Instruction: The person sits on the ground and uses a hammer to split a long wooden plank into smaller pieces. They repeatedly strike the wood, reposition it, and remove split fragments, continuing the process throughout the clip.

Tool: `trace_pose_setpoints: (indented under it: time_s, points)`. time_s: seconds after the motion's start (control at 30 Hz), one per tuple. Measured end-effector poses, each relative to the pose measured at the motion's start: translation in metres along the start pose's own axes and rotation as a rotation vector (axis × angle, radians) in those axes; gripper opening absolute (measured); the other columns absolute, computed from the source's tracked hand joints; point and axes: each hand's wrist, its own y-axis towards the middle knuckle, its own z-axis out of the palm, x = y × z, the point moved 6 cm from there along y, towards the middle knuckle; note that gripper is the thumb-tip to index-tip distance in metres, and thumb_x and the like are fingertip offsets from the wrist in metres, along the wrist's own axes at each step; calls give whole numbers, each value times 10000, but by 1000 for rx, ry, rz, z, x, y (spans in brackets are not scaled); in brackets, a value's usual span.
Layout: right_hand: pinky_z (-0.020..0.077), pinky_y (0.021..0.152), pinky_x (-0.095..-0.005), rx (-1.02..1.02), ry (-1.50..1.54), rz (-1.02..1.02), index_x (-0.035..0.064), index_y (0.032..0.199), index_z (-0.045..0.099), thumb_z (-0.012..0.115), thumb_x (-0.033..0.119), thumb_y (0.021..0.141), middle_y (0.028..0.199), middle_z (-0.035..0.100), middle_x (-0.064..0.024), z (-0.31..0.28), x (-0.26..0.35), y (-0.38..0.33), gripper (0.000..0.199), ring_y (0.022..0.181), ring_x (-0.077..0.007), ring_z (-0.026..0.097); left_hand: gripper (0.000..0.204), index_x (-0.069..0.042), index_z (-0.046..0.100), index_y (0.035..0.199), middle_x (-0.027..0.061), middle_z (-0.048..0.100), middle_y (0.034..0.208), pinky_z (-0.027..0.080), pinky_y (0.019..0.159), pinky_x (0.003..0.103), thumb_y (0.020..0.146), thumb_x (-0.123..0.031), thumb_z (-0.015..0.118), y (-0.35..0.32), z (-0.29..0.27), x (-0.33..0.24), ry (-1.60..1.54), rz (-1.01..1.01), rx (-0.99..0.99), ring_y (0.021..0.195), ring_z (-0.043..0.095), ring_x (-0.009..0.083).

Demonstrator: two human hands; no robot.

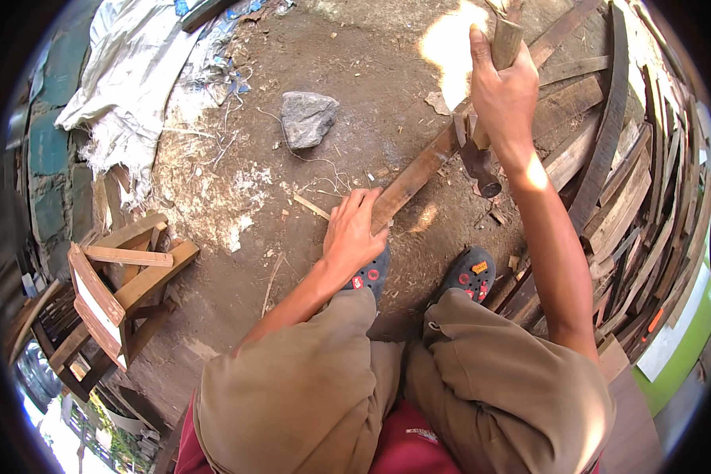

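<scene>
My right hand (505, 103) is closed around the wooden handle of a hammer (482, 167), thumb stretched along the grip near the handle's end. The hammer's dark metal head shows below the fist, its round face toward me and its other end at the edge of a wooden plank (417, 175). Whether that end touches the wood or a nail, I cannot tell. My left hand (355, 233) grips the near end of the plank, which slants away to the upper right and passes behind the right hand.
A grey rock (308, 118) lies on the dirt ground ahead. Scrap boards (608, 170) are piled along the right. A small wooden frame (126, 276) stands at the left, below a white torn sack (134, 71). My clogs (470, 272) are close to the plank.
</scene>
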Motion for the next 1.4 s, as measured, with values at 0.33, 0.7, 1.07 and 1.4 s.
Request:
trace_pose_setpoints:
  time_s: [0.33,0.7,1.07,1.4]
  points:
    - [467,582,-323,187,66,1,15,864,614,740,405,958,666,602,-33,26,10,1,420,627,-123,559,606,-10,557,1324,156,591,1237,464,1003,461,771,-138,769,4,2,10,-49,-1,-50,1175,571,362]
    - [417,552,-259,286,292,59,44,875,629,739,320,975,688,572,42,19,9,-12,313,625,-50,509,561,-19,593,1280,154,611,1233,481,999,457,766,-146,779,7,-1,10,-67,22,-95,1155,592,370]
    - [368,453,-247,129,500,4,9,969,555,648,203,1035,682,491,-11,-10,-25,-42,224,545,-75,448,647,2,631,1291,141,618,1102,496,956,444,684,-110,823,3,7,18,41,105,-195,1051,608,348]
    - [373,445,-252,173,517,-2,12,961,557,654,237,1032,678,510,-9,-10,-24,-37,255,525,-80,454,612,17,643,1266,178,658,1140,498,997,439,715,-181,823,9,6,22,-63,105,-181,1064,623,381]
